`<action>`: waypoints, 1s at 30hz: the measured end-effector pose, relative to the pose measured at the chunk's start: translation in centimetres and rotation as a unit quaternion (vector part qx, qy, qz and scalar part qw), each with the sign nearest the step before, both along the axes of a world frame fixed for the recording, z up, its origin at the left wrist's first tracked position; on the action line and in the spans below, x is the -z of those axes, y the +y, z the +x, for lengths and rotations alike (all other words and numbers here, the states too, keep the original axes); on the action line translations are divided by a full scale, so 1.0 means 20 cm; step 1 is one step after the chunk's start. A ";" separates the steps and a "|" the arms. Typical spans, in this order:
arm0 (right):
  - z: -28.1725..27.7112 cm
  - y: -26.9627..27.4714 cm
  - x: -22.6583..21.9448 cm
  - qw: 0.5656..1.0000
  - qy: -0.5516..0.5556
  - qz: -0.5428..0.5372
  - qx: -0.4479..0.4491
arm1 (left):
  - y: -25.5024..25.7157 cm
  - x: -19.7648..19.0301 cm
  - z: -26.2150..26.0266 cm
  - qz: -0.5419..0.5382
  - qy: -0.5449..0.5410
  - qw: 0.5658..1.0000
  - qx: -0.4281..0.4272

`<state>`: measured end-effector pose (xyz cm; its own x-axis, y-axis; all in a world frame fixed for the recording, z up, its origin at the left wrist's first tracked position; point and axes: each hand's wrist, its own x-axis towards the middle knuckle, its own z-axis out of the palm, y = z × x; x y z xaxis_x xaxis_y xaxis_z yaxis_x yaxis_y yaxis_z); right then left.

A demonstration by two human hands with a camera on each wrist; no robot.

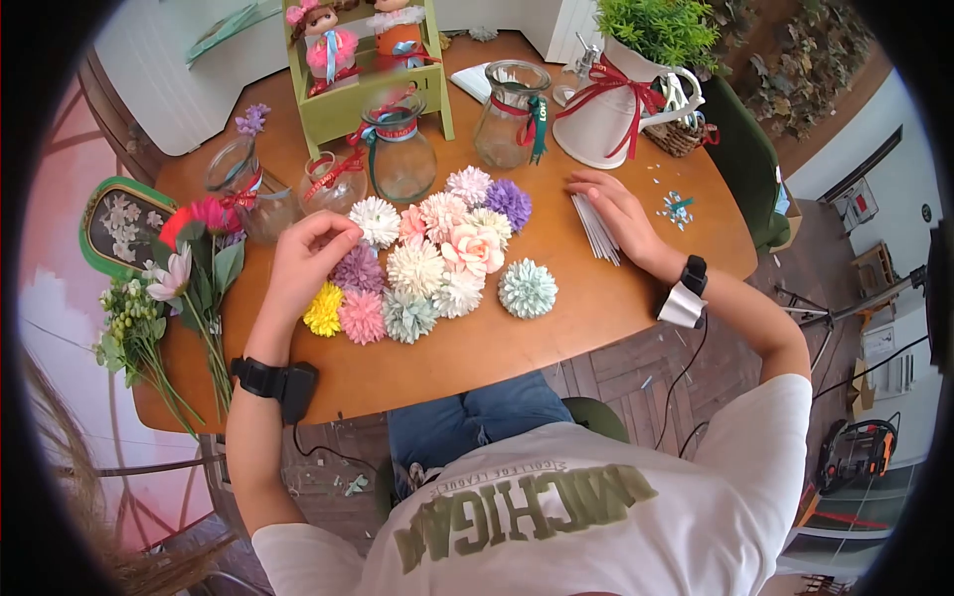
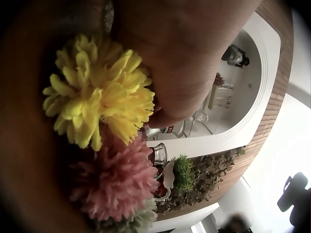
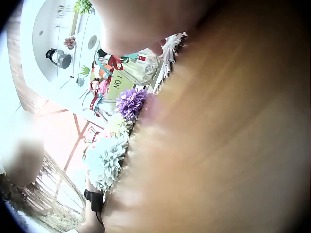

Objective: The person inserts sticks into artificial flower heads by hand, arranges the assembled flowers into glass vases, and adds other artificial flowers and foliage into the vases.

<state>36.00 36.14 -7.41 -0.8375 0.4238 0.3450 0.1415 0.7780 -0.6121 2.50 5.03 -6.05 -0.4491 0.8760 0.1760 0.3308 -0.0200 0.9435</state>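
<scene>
Brown wood of the bench point(image 1: 601, 303) spreads beneath flower heads point(image 1: 415, 268) packed round a rose point(image 1: 472, 249), with vases point(image 1: 402, 169) and a jug point(image 1: 586, 139) standing beyond it.

What matters most is how the white flower point(image 1: 375, 221) lies: left of the rose and a little beyond it, at the outer rim of the packed heads. It is round, so no long axis dictates an angle. The left hand point(image 1: 311, 250) is clearly the nearer one, coming in from farther left of the rose, its fingers bent and their tips meeting the flower's left edge. Whether that grip pinches a petal or only touches, I cannot tell; the left wrist view hides the fingertips.

Well to the right of the rose, the right hand point(image 1: 624, 221) rests partly over the straws point(image 1: 593, 233), its fingers extended rather than clenched round them. Their long axis runs mostly away from the person, the near ends slanting right.

For moving, the rose side of the white flower looks tight, with heads crowded together there. Stemmed flowers point(image 1: 194, 268) bound the far left of the rose. Right and nearside of the rose, the mint flower point(image 1: 528, 288) sits apart, and a broad stretch of wood runs past it to the bench's near edge.
</scene>
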 end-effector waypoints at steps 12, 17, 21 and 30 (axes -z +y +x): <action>-0.01 -0.10 -0.04 0.996 0.039 -0.056 0.054 | -0.02 -0.05 0.02 0.020 0.038 0.999 -0.019; -0.04 0.11 -0.26 0.943 0.289 -0.011 0.163 | -0.02 -0.06 0.03 0.018 0.044 0.998 -0.032; -0.10 0.35 -0.32 0.921 0.278 -0.085 0.260 | 0.00 -0.04 0.03 0.017 0.031 0.999 -0.028; -0.36 0.50 -0.31 0.920 0.300 -0.082 0.239 | -0.02 -0.03 0.02 0.008 0.003 1.000 -0.028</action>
